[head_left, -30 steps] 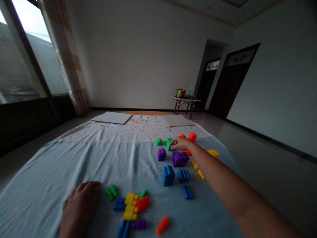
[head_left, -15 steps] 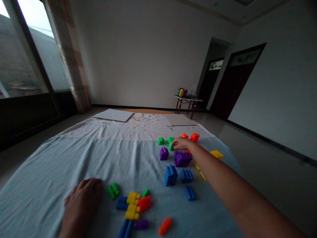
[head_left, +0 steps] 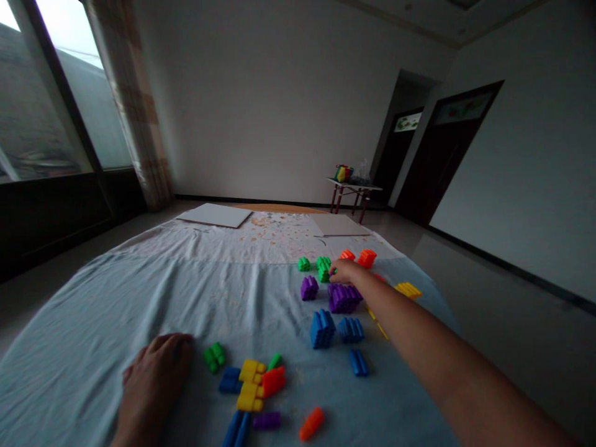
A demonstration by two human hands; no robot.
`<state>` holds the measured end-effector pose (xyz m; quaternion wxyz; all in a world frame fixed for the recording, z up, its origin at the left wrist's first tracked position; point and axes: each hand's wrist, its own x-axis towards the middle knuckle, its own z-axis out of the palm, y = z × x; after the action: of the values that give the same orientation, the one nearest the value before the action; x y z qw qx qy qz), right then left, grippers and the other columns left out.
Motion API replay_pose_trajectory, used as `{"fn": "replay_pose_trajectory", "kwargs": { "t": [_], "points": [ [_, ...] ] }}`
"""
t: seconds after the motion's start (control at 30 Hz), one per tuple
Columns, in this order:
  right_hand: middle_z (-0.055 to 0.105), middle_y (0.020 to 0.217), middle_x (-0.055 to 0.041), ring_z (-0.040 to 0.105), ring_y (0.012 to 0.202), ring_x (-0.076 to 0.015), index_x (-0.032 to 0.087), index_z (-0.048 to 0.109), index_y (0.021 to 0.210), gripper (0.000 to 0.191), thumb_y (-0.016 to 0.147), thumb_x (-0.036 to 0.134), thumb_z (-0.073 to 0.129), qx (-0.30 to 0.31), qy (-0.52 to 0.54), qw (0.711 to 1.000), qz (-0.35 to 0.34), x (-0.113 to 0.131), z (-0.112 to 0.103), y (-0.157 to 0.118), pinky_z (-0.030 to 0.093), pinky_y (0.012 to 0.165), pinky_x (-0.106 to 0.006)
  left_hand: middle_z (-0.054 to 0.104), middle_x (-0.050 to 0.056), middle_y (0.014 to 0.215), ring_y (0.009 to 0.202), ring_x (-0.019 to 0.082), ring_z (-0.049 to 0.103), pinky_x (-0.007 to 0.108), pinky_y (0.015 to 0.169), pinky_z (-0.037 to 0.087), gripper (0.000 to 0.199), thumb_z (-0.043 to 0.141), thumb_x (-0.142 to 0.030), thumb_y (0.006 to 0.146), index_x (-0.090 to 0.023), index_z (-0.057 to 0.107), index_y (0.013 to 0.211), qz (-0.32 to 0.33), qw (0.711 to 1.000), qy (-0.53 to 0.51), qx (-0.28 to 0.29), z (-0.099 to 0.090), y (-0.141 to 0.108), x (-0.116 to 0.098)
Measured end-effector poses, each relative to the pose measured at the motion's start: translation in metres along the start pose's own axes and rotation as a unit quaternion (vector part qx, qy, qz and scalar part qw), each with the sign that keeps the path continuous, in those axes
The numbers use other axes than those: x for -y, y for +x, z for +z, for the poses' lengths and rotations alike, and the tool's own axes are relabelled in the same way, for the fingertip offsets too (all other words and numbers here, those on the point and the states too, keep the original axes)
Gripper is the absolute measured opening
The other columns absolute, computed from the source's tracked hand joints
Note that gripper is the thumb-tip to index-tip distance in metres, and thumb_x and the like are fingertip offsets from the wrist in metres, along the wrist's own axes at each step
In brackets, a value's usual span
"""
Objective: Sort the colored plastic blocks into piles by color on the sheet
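My right hand (head_left: 343, 271) reaches far across the cloth, with its fingers pinched around a small purple building block, of which only a sliver shows at the fingertips. Just left of those fingertips stands a cluster of green blocks (head_left: 323, 268). Below the hand sit a large cluster of purple blocks (head_left: 343, 299) and a smaller purple cluster (head_left: 309, 288). Orange blocks (head_left: 367, 258) lie beyond the wrist. Resting on the cloth at lower left, my left hand (head_left: 158, 372) holds nothing, its fingers loosely bent; a green block (head_left: 215, 357) lies to its right.
Nearer me lie loose yellow blocks (head_left: 250, 396), an orange block (head_left: 311, 424) and a purple block (head_left: 267, 421). Blue stacks (head_left: 322, 329) stand mid-right, and yellow blocks (head_left: 408, 290) lie beyond my forearm. Two flat boards (head_left: 216, 215) rest at the table's far end.
My right hand has shifted slightly right, away from the green cluster, its fingers still pinched. My left hand stays on the cloth, and the blocks look unmoved.
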<state>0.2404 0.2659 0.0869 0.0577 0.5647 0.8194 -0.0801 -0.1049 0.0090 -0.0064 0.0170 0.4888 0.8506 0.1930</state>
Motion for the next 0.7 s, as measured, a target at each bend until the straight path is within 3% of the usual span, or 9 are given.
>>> {"fn": "replay_pose_trajectory", "kwargs": {
  "t": [0.33,0.5,0.7],
  "points": [
    [0.074,0.084,-0.0032,0.067,0.076,-0.0186,0.026,0.075,0.082,0.019,0.064,0.029,0.07,0.025,-0.043,0.998,0.024,0.01,-0.008,-0.011,0.047,0.064,-0.024,0.057,0.008,0.124,0.115,0.03,0.048,0.047,0.086,0.041,0.049,0.023,-0.043,0.086,-0.026,0.064,0.105,-0.006,1.0,0.002,0.017,-0.003,-0.001,0.001],
    [0.072,0.099,-0.0079,0.066,0.088,-0.0224,0.024,0.072,0.098,0.027,0.074,0.029,0.061,-0.044,-0.025,0.999,0.018,0.015,-0.021,-0.026,0.047,0.07,-0.027,0.057,0.009,0.124,0.115,0.03,0.048,0.047,0.087,0.04,0.049,0.023,-0.043,0.086,-0.025,0.063,0.106,-0.014,1.0,0.004,0.021,-0.004,0.002,-0.002],
    [0.068,0.111,-0.0045,0.061,0.101,-0.0174,0.026,0.065,0.111,0.033,0.083,0.034,0.051,-0.119,0.004,0.992,-0.03,0.031,-0.03,-0.054,0.043,0.078,-0.022,0.057,0.008,0.123,0.114,0.029,0.049,0.045,0.087,0.041,0.049,0.023,-0.044,0.086,-0.025,0.063,0.106,0.0,1.0,0.002,0.018,-0.003,0.002,0.0]
  ]
}}
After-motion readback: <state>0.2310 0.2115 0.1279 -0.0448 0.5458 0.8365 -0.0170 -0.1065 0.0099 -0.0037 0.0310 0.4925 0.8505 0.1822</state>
